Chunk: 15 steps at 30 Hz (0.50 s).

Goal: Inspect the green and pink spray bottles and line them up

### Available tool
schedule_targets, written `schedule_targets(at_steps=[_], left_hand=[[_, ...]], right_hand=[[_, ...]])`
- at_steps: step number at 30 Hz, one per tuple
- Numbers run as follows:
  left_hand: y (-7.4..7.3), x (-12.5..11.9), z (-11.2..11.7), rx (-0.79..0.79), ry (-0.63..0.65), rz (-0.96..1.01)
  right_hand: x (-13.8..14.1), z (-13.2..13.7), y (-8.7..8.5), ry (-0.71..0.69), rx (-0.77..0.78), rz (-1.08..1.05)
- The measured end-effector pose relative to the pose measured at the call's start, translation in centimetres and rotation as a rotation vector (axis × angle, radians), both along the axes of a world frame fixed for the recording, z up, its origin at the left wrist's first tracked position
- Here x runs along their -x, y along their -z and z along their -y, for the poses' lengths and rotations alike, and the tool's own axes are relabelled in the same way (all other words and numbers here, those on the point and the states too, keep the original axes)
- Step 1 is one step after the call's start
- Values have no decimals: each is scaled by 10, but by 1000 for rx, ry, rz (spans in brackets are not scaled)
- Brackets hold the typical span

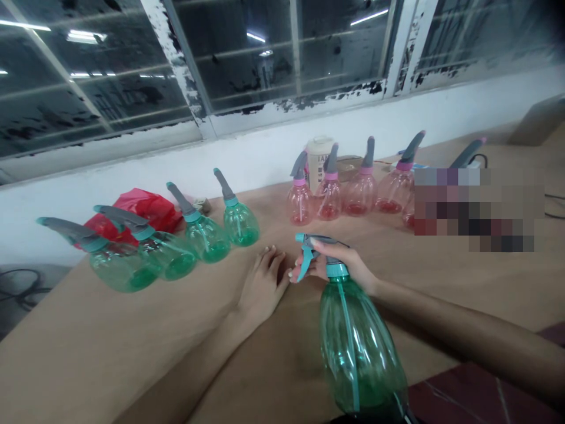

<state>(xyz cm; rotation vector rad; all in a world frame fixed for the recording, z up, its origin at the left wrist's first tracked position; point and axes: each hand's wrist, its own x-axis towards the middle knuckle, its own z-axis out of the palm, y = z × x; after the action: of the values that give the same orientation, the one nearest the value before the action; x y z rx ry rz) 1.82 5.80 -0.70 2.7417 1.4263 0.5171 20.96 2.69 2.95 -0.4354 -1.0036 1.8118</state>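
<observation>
My right hand (pixel 342 264) is wrapped round the grey-and-teal trigger head of a clear green spray bottle (pixel 359 353), which stands close to me near the table's front edge. My left hand (pixel 263 284) lies flat on the brown table (pixel 132 347) just left of that bottle, fingers stretched out and holding nothing. Several more green spray bottles (pixel 205 235) stand in a row further left.
Several pink spray bottles (pixel 329 197) line the back of the table by a white cup (pixel 318 159). A red plastic bag (pixel 145 209) lies behind the green row. A white wall and window run behind; cables hang off the left edge.
</observation>
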Motion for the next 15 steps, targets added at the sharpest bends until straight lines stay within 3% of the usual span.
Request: schedule_targets(at_steps=[4, 15], left_hand=[[2, -1, 0, -5, -31, 36], [1, 1, -1, -50, -6, -29]], right_hand=[[-2, 2, -2, 6, 1, 68], [0, -7, 5, 10, 23, -12]])
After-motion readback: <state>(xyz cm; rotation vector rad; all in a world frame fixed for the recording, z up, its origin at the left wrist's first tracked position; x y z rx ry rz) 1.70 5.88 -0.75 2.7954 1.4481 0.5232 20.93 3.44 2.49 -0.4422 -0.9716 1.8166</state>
